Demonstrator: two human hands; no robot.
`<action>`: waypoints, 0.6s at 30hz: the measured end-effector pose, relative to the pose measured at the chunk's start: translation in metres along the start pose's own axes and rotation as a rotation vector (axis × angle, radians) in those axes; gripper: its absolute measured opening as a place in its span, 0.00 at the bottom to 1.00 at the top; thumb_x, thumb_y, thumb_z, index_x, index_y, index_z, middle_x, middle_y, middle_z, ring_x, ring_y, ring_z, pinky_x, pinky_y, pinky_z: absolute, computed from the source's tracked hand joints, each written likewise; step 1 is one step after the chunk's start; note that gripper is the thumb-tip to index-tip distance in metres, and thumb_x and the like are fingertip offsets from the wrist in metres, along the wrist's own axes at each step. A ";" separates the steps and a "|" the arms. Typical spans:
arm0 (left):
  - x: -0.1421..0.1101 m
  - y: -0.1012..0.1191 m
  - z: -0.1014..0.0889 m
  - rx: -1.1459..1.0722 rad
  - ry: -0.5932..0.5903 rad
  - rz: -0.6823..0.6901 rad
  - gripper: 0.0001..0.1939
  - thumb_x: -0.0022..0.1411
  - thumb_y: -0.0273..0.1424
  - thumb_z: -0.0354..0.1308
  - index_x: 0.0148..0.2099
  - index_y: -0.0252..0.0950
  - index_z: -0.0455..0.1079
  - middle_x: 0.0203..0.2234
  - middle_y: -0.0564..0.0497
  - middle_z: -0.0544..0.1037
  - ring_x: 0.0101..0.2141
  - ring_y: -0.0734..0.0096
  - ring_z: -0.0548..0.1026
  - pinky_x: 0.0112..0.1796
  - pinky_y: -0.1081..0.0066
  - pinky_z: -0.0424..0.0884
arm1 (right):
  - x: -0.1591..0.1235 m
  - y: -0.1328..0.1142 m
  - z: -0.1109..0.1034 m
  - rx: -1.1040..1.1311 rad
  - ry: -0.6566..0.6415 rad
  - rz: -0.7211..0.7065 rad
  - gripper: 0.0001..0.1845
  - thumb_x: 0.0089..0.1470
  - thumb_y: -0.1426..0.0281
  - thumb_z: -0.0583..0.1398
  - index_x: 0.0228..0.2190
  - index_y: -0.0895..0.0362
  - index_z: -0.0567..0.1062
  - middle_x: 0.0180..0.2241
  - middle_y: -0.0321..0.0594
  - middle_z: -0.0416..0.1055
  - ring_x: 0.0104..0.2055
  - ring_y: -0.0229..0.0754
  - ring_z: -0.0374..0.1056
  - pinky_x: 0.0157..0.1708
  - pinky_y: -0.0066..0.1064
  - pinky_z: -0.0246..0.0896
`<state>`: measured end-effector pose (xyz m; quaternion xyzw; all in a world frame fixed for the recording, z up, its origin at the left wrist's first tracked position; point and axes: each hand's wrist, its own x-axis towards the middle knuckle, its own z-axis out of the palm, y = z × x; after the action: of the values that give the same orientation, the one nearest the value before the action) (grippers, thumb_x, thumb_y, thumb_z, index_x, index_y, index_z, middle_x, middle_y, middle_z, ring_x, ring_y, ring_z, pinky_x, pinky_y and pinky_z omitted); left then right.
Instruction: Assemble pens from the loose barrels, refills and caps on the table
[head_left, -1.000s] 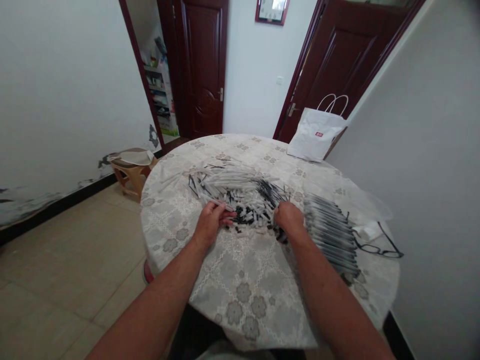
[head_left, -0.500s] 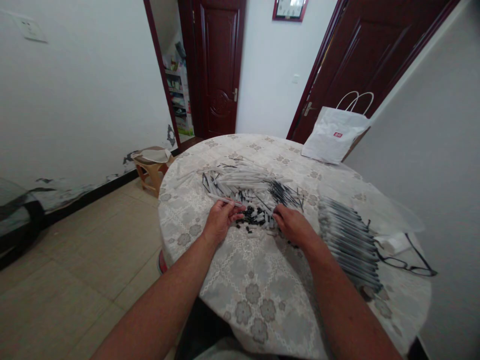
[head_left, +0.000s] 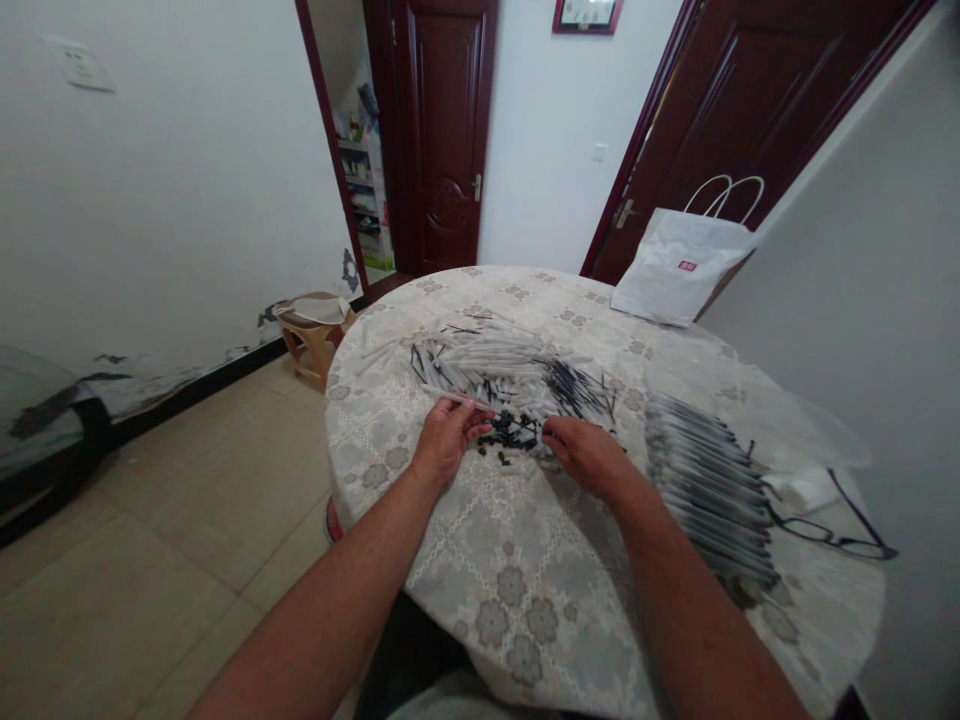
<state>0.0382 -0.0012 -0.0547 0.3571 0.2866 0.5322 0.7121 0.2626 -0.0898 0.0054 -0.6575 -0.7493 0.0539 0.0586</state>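
The left hand (head_left: 448, 432) is pinching a slender, white, plastic-looking tube (head_left: 436, 392) left of the small black pieces (head_left: 517, 430); the right hand (head_left: 576, 440) is holding its fingers curled together, contents unclear. Light, steady pinching is probably suiting the tube best.

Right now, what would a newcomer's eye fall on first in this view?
Probably the two hands mid-table: the left hand holds a pale tube, and the right hand is bent beside small black parts. Next, the neat row of slim grey rods right of them, then the white bag at the far right edge.
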 end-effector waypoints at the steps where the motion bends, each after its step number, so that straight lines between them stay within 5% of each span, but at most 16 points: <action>1: 0.000 0.000 0.000 0.011 -0.005 0.001 0.19 0.57 0.37 0.70 0.43 0.36 0.66 0.37 0.48 0.82 0.36 0.64 0.83 0.36 0.67 0.79 | 0.000 0.000 0.000 -0.004 -0.003 0.001 0.10 0.68 0.65 0.54 0.42 0.54 0.75 0.39 0.40 0.77 0.39 0.41 0.71 0.37 0.28 0.52; 7: -0.003 -0.001 0.005 0.102 -0.020 -0.012 0.19 0.56 0.37 0.71 0.42 0.35 0.68 0.36 0.46 0.82 0.36 0.61 0.83 0.35 0.66 0.80 | 0.003 -0.005 0.008 0.045 0.093 -0.016 0.11 0.68 0.67 0.54 0.44 0.55 0.76 0.42 0.44 0.76 0.42 0.42 0.71 0.41 0.28 0.57; 12: -0.010 0.002 0.007 0.102 -0.159 -0.105 0.19 0.55 0.36 0.72 0.43 0.34 0.69 0.38 0.43 0.83 0.37 0.59 0.84 0.33 0.67 0.80 | 0.007 -0.025 0.022 0.358 0.307 -0.172 0.13 0.66 0.69 0.54 0.47 0.56 0.76 0.44 0.46 0.76 0.46 0.44 0.71 0.48 0.31 0.62; 18: -0.012 0.009 0.005 -0.037 -0.241 -0.206 0.18 0.55 0.35 0.73 0.41 0.34 0.69 0.35 0.46 0.83 0.34 0.63 0.84 0.32 0.71 0.79 | 0.009 -0.046 0.030 0.616 0.377 -0.052 0.14 0.67 0.61 0.55 0.43 0.55 0.77 0.37 0.40 0.77 0.37 0.42 0.72 0.41 0.30 0.65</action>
<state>0.0333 -0.0122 -0.0439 0.3740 0.2246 0.4149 0.7984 0.2117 -0.0872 -0.0170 -0.5881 -0.6902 0.1534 0.3927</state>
